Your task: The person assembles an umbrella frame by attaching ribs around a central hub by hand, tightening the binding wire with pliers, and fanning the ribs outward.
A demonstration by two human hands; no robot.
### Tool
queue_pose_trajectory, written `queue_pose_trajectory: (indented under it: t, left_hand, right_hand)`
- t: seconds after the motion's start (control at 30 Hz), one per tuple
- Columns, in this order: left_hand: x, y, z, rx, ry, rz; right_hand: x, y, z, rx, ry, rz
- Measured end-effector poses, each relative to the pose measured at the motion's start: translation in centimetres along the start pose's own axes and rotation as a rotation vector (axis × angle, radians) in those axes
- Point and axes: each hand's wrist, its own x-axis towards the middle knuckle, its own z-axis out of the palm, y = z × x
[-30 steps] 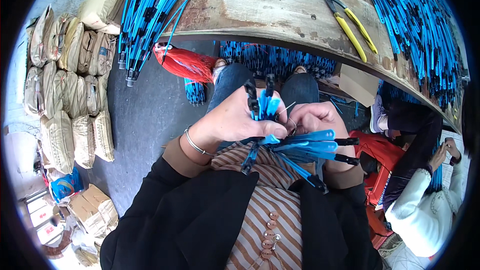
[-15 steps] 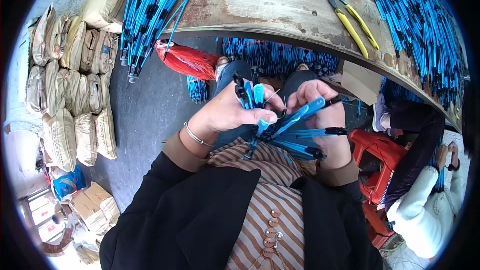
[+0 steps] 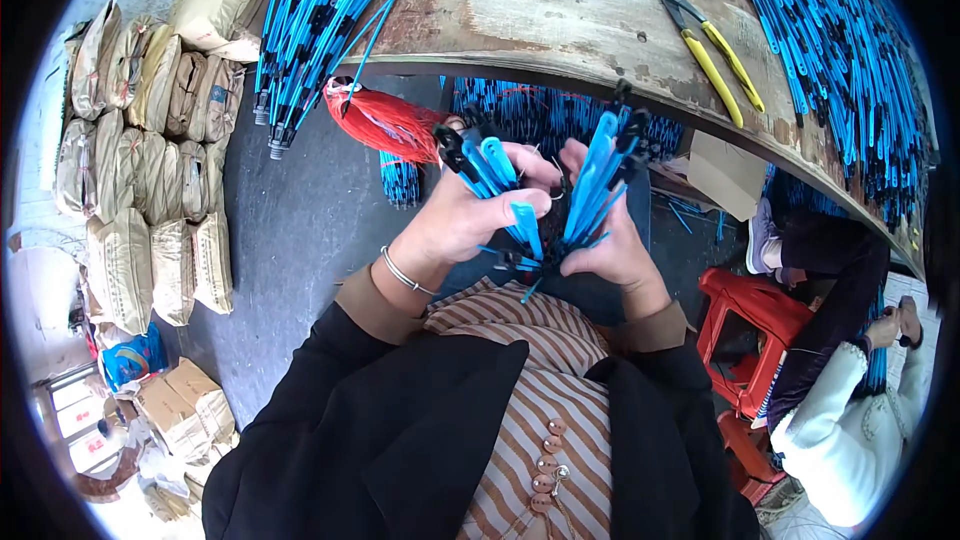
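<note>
Both hands are working over the lap just this side of the wooden surface (image 3: 560, 0): the left hand (image 3: 465, 220) is closing around a fan of blue strips with black tips (image 3: 490, 170), and the right hand (image 3: 610, 240) is gripping a second cluster of blue strips (image 3: 600, 175). Judging by this, the bunching is partway done. Beyond the hands, heaps of loose blue strips (image 3: 310, 10) are lying on the surface, seemingly unsorted, beside yellow-handled pliers (image 3: 715, 55)
</note>
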Motion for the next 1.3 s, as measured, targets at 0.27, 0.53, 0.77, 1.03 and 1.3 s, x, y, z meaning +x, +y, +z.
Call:
queue_pose_trajectory:
  t: [0.27, 0.53, 0.77, 1.03, 1.3]
  left_hand:
    - [-1.3, 0.0, 0.7, 0.363, -0.250, 0.002]
    - [-0.2, -0.2, -1.0, 0.143, -0.537, -0.055]
    - [-1.3, -1.5, -0.3, 0.088, 0.093, -0.070]
    - [-0.5, 0.2, 2.0, 0.203, -0.029, -0.112]
    - [-0.5, 0.9, 2.9, 0.245, 0.007, 0.039]
  right_hand:
    - [-0.7, -1.1, -1.0, 0.075, -0.210, 0.195]
    - [-0.3, -1.5, -0.7, 0.148, -0.375, 0.133]
    - [-2.4, -1.2, 3.0, 0.179, 0.248, 0.245]
    - [-1.7, -3.0, 1.9, 0.148, 0.180, 0.306]
    - [0.6, -4.5, 1.5, 0.007, 0.074, 0.058]
